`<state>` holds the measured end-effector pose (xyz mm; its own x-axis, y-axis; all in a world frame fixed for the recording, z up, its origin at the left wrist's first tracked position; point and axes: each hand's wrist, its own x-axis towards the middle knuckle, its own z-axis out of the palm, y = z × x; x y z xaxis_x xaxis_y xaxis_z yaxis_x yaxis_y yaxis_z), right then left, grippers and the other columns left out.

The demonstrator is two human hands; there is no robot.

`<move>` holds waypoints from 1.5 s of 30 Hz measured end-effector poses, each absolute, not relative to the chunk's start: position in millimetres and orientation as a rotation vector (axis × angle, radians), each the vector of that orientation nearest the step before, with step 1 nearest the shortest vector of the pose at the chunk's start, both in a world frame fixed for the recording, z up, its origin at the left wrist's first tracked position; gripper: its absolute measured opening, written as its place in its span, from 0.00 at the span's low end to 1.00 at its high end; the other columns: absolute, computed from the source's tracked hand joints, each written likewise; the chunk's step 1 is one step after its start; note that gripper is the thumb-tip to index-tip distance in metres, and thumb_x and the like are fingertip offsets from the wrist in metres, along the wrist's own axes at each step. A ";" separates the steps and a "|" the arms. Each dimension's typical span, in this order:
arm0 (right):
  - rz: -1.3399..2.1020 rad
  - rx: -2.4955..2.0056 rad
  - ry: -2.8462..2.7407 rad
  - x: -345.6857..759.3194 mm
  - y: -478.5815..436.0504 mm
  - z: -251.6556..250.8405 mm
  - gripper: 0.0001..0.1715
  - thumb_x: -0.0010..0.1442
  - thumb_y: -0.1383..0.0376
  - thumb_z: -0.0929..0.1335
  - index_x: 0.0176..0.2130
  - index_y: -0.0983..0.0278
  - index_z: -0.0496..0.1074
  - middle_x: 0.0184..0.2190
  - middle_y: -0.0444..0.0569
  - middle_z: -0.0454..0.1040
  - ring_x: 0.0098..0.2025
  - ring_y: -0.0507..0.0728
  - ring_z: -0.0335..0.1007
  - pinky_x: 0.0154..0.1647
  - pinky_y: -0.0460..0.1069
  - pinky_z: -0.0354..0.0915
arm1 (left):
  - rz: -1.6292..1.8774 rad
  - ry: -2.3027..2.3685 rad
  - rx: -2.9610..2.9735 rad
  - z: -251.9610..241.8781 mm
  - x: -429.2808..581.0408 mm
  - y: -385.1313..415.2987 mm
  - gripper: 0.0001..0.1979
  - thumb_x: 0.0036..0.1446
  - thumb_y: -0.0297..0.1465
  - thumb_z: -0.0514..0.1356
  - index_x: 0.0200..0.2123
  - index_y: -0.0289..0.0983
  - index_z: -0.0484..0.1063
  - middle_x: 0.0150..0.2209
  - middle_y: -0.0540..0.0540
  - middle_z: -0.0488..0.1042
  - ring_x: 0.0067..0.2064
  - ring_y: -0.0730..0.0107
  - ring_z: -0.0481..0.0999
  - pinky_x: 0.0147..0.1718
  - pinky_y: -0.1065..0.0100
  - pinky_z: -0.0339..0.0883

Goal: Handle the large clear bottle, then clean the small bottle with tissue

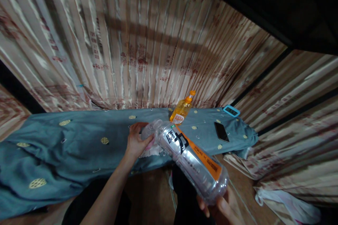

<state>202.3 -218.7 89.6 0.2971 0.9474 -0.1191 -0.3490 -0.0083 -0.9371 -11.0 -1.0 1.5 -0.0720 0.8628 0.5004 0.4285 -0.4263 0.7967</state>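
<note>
My right hand [224, 209] grips the base of a clear plastic bottle [192, 158] with a black and orange label. The bottle lies tilted, its neck pointing up and left. My left hand [136, 140] is closed around the bottle's neck and cap end. Both hands are over the near edge of a bed covered with a teal sheet [74, 147] dotted with yellow patches.
An orange-capped bottle of orange liquid [181, 109] stands on the sheet by the striped curtain [137, 42]. A dark phone [221, 132] and a blue-framed object [231, 111] lie to the right. A white plastic bag [287, 205] is on the floor.
</note>
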 end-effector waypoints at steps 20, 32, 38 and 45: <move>1.135 -1.132 -0.699 204.4 -219.2 82.7 0.35 0.40 0.44 0.82 0.39 0.64 0.78 0.20 0.47 0.78 0.20 0.51 0.69 0.20 0.43 0.62 | 1.506 1.388 1.853 0.5 -11.4 -0.4 0.18 0.46 0.36 0.69 0.42 0.40 0.77 0.43 0.42 0.80 0.51 0.51 0.76 0.53 0.51 0.70; 1.122 -1.143 -0.635 199.2 -220.5 88.7 0.34 0.37 0.45 0.83 0.38 0.64 0.79 0.20 0.48 0.79 0.22 0.53 0.71 0.20 0.43 0.61 | 1.497 1.401 1.873 1.5 -11.4 -0.1 0.17 0.46 0.36 0.69 0.42 0.39 0.77 0.42 0.42 0.80 0.49 0.51 0.76 0.53 0.50 0.69; 1.134 -1.129 -0.660 200.2 -220.6 88.3 0.35 0.39 0.46 0.82 0.41 0.64 0.78 0.21 0.47 0.79 0.22 0.52 0.71 0.21 0.43 0.61 | 1.514 1.382 1.871 1.8 -11.0 0.1 0.17 0.46 0.36 0.67 0.41 0.39 0.78 0.42 0.41 0.80 0.49 0.50 0.76 0.52 0.50 0.70; 1.155 -1.102 -0.666 201.2 -217.9 86.5 0.39 0.39 0.46 0.82 0.44 0.65 0.78 0.20 0.47 0.79 0.21 0.52 0.70 0.19 0.42 0.59 | 1.533 1.386 1.841 2.1 -10.3 0.6 0.17 0.46 0.36 0.67 0.41 0.39 0.78 0.42 0.41 0.80 0.50 0.49 0.75 0.53 0.49 0.70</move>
